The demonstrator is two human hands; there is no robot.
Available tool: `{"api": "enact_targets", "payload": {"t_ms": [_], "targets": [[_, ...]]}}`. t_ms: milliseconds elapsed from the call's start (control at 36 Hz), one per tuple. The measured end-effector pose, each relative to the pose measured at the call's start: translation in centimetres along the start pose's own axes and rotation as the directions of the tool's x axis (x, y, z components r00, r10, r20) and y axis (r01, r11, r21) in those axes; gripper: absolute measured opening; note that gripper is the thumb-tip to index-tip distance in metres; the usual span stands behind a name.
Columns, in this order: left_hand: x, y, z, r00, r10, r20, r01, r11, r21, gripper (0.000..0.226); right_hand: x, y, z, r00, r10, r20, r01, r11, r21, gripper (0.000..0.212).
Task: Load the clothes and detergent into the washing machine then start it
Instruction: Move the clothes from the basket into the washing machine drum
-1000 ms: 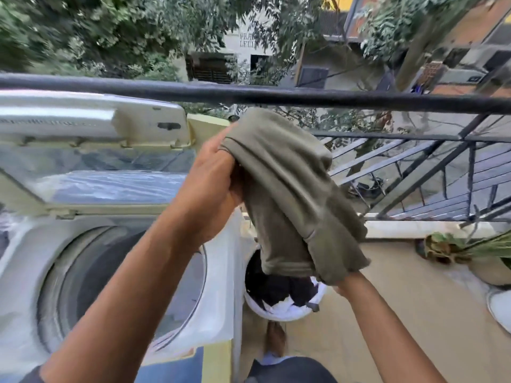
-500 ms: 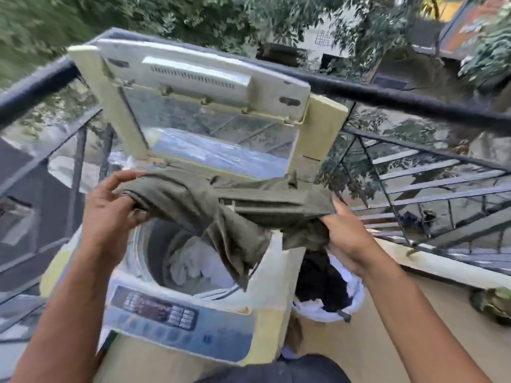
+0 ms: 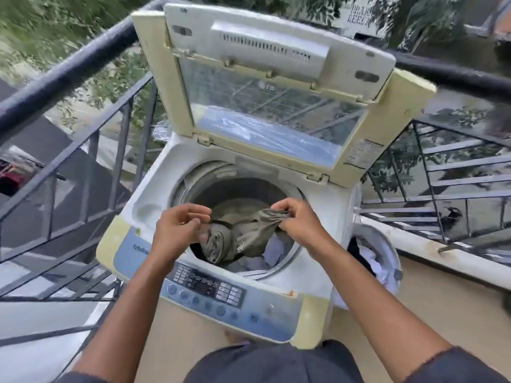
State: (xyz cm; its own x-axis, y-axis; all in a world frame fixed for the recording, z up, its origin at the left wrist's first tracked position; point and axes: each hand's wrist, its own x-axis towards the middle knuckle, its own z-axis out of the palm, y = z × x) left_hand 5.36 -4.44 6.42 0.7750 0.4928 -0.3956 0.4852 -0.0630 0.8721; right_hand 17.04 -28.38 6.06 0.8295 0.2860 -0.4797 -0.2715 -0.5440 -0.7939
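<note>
The olive garment point(image 3: 237, 233) hung half inside the drum point(image 3: 210, 189) of the washing machine point(image 3: 154, 205), its lower folds draped just under both hands, atop pale clothes point(image 3: 272, 251) already in the tub. Right hand point(image 3: 300, 222) had its grip pinching the upper edge of the cloth, fingers curled round a bunched fold. Left hand point(image 3: 177, 230) sat just beside the cloth's other end; fingers curled, but whether that grip truly held fabric or only touched it I couldn't tell.

Risks, as I judged them: if the right grip let go w/ the fold bunched high, part of the garment might've caught on the drum rim nearest the hands instead of dropping in, & could jam under the lid point(image 3: 276, 87), which stood propped open beyond the grip. A clumped load would likely run unbalanced. More laundry waited in the white basket point(image 3: 387, 255), right of the right hand, so loading wasn't done. No detergent was visible. The control panel point(image 3: 210, 288), below the wrists, could've been bumped by a forearm.
</note>
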Motion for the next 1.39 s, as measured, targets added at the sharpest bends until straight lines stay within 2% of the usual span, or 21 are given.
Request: {"api": "enact_targets", "payload": {"t_ms": [83,222,361,472,639,750,861,1000,1139,1278,1333,1389], "targets": [[0.0,-0.3,0.4,0.999,-0.015,0.046,0.014,1.000,0.015,0.031,-0.6,1.2,0.3,0.999,0.045,0.026,-0.042,0.993,-0.112,0.043],[0.2,0.1,1.8,0.997,0.024,0.077,-0.026,0.999,0.032,0.022,-1.7,3.3,-0.9,0.992,0.010,-0.122,-0.031,0.985,-0.172,0.038],[0.9,0.8,5.0,0.985,0.048,0.165,-0.068,0.991,0.114,0.023,-3.4,6.0,-3.9,0.943,-0.089,-0.322,0.064,0.994,-0.088,0.026],[0.8,2.3,9.4,0.955,0.084,0.284,-0.135,0.977,0.167,0.023,-4.7,9.4,-7.3,0.898,-0.076,-0.433,0.089,0.996,0.011,0.021],[-0.9,5.8,18.1,0.892,0.097,0.441,-0.183,0.971,0.157,0.022,-5.2,15.5,-12.9,0.858,0.055,-0.511,-0.008,0.996,0.094,0.021],[-2.9,8.3,24.5,0.841,0.066,0.537,-0.163,0.978,0.134,0.025,-4.7,19.9,-16.8,0.820,0.102,-0.564,-0.095,0.995,0.042,0.020],[-3.9,8.6,31.3,0.786,-0.059,0.616,-0.035,0.990,0.140,0.021,-2.3,26.2,-19.6,0.819,0.232,-0.524,-0.265,0.964,0.013,0.023],[-3.5,5.1,40.0,0.758,-0.195,0.623,0.069,0.973,0.220,0.018,2.5,35.0,-20.6,0.841,0.275,-0.467,-0.362,0.926,-0.106,0.032],[-2.0,-0.2,47.1,0.808,-0.294,0.510,0.145,0.939,0.310,0.017,7.4,42.8,-20.0,0.902,0.323,-0.286,-0.383,0.905,-0.185,0.036],[-0.2,-5.7,50.8,0.837,-0.402,0.370,0.277,0.896,0.347,0.020,11.9,48.0,-17.8,0.898,0.432,-0.084,-0.440,0.874,-0.207,0.039],[0.6,-7.7,51.3,0.832,-0.450,0.325,0.323,0.869,0.376,0.024,13.4,49.2,-16.4,0.895,0.446,-0.005,-0.436,0.872,-0.225,0.052],[1.4,-9.5,51.5,0.824,-0.483,0.298,0.347,0.844,0.409,0.025,14.9,50.0,-15.0,0.896,0.444,0.030,-0.428,0.878,-0.214,0.073]]}}
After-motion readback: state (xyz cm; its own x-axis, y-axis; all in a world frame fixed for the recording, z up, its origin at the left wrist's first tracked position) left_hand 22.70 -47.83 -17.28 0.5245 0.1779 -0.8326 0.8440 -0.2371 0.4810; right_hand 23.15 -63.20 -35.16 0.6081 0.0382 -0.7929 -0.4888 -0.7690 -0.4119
